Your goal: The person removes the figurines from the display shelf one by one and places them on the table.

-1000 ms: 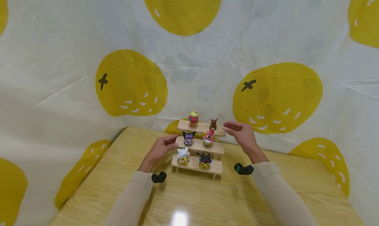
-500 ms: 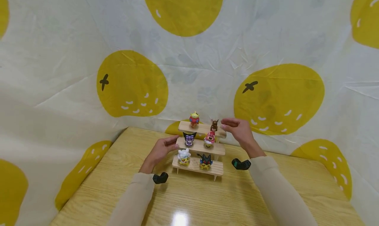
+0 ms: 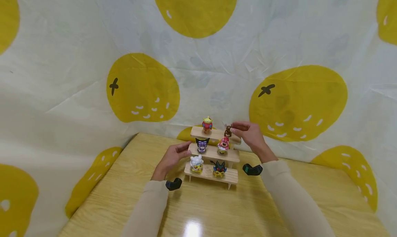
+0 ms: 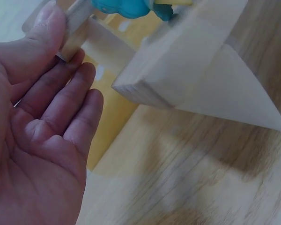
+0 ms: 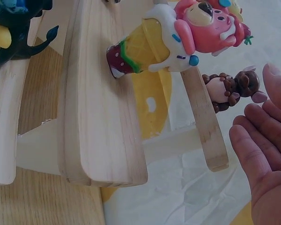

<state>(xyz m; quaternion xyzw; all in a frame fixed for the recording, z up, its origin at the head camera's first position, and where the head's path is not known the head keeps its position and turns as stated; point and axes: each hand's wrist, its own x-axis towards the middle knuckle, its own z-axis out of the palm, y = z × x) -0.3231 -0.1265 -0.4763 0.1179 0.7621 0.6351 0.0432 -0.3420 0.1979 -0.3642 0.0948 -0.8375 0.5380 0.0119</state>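
A three-tier wooden display stand (image 3: 214, 152) carries several small figurines. At its left side my left hand (image 3: 173, 157) has thumb and fingers at the end of the middle shelf; the left wrist view shows the thumb and forefinger pinching a shelf's end (image 4: 75, 40). My right hand (image 3: 252, 137) is beside the brown eared figurine (image 3: 227, 130) at the right of the top shelf. Up close, its fingers (image 5: 253, 145) are loosely extended, with the thumb tip right by the head of the brown figurine (image 5: 234, 89).
A red figurine with a yellow top (image 3: 207, 125) shares the top shelf. Purple-black (image 3: 202, 145) and pink (image 3: 223, 145) figurines sit on the middle shelf, white (image 3: 196, 164) and black (image 3: 219, 168) ones on the lowest. Behind the wooden table (image 3: 149, 140) hangs a patterned sheet (image 3: 214, 78).
My right hand has moved left, from the top shelf's right end up to the brown figurine. My left hand stays at the middle shelf's end. The whole view has shifted slightly.
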